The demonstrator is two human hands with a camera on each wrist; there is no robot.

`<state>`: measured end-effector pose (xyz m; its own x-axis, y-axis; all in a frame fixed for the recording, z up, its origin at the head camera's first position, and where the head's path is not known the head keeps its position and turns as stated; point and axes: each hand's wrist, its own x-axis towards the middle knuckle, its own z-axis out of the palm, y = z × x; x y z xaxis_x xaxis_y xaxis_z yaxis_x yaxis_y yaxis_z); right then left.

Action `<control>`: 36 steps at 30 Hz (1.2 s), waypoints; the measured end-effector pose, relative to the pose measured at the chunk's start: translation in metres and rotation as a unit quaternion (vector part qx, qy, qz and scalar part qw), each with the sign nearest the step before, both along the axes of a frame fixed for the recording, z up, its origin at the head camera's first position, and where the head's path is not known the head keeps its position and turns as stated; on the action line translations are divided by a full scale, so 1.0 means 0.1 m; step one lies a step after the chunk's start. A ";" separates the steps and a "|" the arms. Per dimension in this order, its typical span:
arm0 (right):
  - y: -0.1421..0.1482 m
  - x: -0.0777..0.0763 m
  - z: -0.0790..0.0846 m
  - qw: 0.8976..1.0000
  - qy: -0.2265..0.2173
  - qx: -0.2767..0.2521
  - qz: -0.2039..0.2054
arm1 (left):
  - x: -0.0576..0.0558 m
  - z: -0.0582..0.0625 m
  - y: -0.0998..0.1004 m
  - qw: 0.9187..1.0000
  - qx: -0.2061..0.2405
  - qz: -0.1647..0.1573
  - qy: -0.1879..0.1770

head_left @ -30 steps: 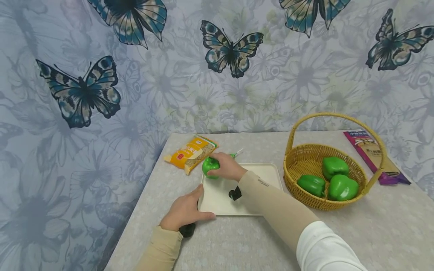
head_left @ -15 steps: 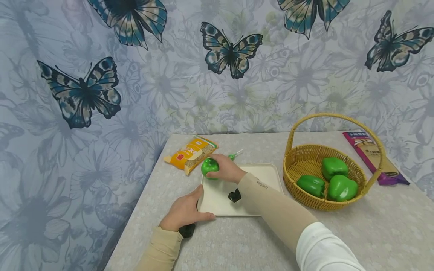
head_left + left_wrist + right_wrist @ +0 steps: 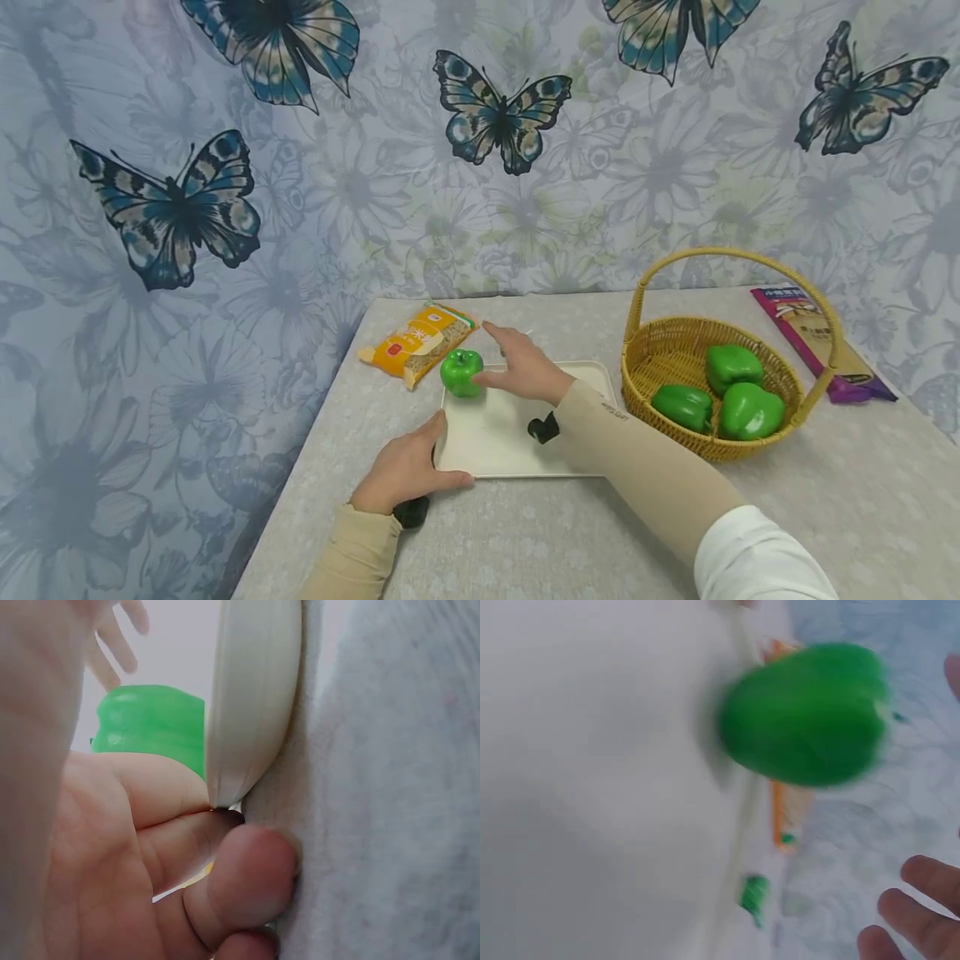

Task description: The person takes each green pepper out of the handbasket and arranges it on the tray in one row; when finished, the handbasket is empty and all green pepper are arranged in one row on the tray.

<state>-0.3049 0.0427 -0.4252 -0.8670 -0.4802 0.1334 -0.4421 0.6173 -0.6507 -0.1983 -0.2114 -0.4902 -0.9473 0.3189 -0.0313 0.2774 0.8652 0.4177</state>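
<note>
Green and glossy, one pepper [image 3: 460, 375] sits at the far left corner of the cream tray [image 3: 495, 442], its stem upward. From my remote seat I see the right hand [image 3: 528, 367] just to the right of this pepper; its fingers are spread well apart and have hold of nothing. The thumb tip meets the pepper's outline in the head view, so I cannot tell if it touches. I have the left hand [image 3: 405, 467] around the near left corner of the tray: thumb along the near edge, forefinger at the left edge, wide from each other. They touch the tray, but whether a fingertip goes under it I cannot tell. To the far left, a yellow packet [image 3: 423, 340] lies on the pale cloth [image 3: 525, 542]. On the right stands a wicker basket [image 3: 671, 358] holding three more peppers [image 3: 752, 412], and beside it lies a purple packet [image 3: 866, 375].
</note>
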 end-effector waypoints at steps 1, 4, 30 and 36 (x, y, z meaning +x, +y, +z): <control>0.13 0.03 0.06 1.000 0.009 -0.004 -0.002 | 0.00 -0.01 0.01 1.000 0.000 0.001 -0.001; 0.56 0.13 0.24 0.999 0.039 -0.020 -0.017 | 0.01 -0.01 0.01 1.000 0.006 0.003 -0.005; 2.64 0.20 -0.13 0.986 0.015 0.067 -0.155 | 0.01 -0.06 0.03 1.000 0.015 0.000 -0.008; 2.69 0.19 -0.16 0.959 0.055 0.050 -0.272 | -0.01 -0.04 0.01 1.000 0.015 0.000 -0.006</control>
<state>-0.2858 0.3115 -0.4411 -0.9764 0.0251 0.2145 -0.0981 0.8333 -0.5440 -0.1988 -0.2100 -0.4937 -0.9467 0.3203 -0.0336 0.2726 0.8525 0.4459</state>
